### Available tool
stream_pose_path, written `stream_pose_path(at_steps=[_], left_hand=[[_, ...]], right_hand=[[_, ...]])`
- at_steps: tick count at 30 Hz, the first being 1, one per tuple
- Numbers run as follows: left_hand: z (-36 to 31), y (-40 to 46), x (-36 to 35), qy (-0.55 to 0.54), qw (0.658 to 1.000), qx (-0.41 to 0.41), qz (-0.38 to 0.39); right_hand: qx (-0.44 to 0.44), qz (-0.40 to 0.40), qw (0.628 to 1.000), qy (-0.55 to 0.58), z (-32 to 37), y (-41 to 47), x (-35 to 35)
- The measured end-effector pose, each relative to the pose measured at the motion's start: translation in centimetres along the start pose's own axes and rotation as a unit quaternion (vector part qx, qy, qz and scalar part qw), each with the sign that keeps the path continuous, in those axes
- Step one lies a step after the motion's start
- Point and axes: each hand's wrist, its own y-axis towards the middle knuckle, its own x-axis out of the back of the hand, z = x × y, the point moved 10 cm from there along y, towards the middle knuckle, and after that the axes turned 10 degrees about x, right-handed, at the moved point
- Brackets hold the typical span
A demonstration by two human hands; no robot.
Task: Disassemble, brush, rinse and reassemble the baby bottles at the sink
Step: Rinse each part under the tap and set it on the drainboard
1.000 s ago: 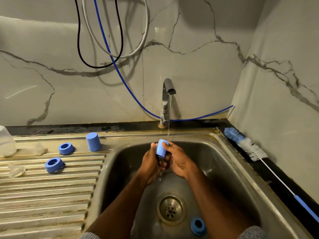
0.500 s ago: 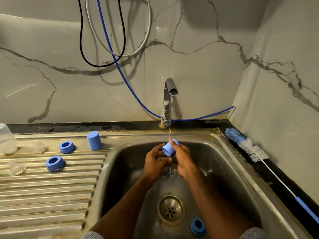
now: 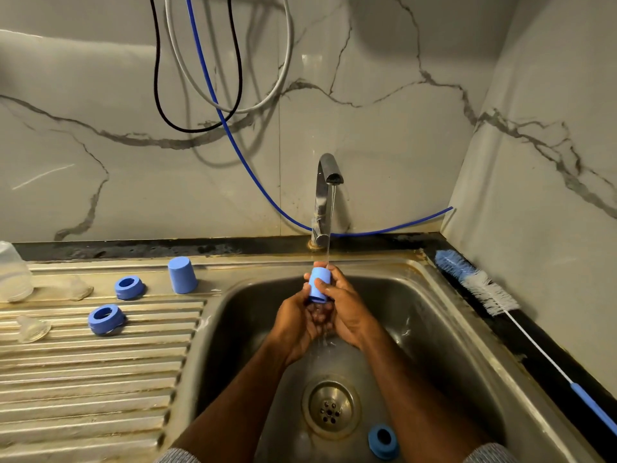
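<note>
We are rinsing a blue bottle cap (image 3: 319,284) under the thin stream from the tap (image 3: 329,175), over the back half of the sink (image 3: 434,322). Both hands are on it: the right hand (image 3: 347,309) grips the cap with thumb across its near side and fingers round the back, while the left hand (image 3: 298,320) holds it from the left and cups beneath it, catching the run-off. The cap stands nearly upright with its closed end up and its open mouth down towards the left palm, so the water appears to strike the top and the fingers more than the inside.

To do this step well, we judge that the cap needs turning mouth-up or sideways into the stream, so water fills and flushes the hollow, then tipping to drain. We rotate it between the fingers so no patch stays covered by a thumb, and we keep a firm pinch, since wet plastic is likely slippery and a drop would land near the drain (image 3: 330,407).

One blue ring (image 3: 383,437) lies in the sink basin in front of the drain and probably awaits its own rinse. On the ribbed draining bench (image 3: 100,379) to the left sit another blue cap (image 3: 182,275), mouth down, two blue rings (image 3: 129,287) (image 3: 106,318), two clear teats (image 3: 33,329) (image 3: 76,288) and part of a clear bottle (image 3: 11,272) at the frame edge. The bottle brush (image 3: 480,287) rests along the right ledge. Once drained, this cap belongs mouth-down beside the other.
</note>
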Motion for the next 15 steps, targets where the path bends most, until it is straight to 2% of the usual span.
stream_pose_path(at_steps=[3, 7, 12, 15], left_hand=[[0.1, 0.1, 0.1, -0.008, 1.0, 0.021, 0.004], [0.3, 0.1, -0.8, 0.051, 0.999, 0.006, 0.015], [-1.0, 0.2, -0.8, 0.157, 0.981, -0.109, -0.026], [-2.3, 0.4, 1.0, 0.272, 0.936, -0.19, -0.116]], right_hand=[[0.021, 0.014, 0.999, -0.04, 0.5, -0.2, -0.4], [0.036, -0.087, 0.982, -0.164, 0.5, 0.0, 1.2], [0.013, -0.115, 0.986, -0.118, 0.3, 0.0, 1.5], [0.054, -0.144, 0.976, -0.153, 0.9, 0.5, 2.2]])
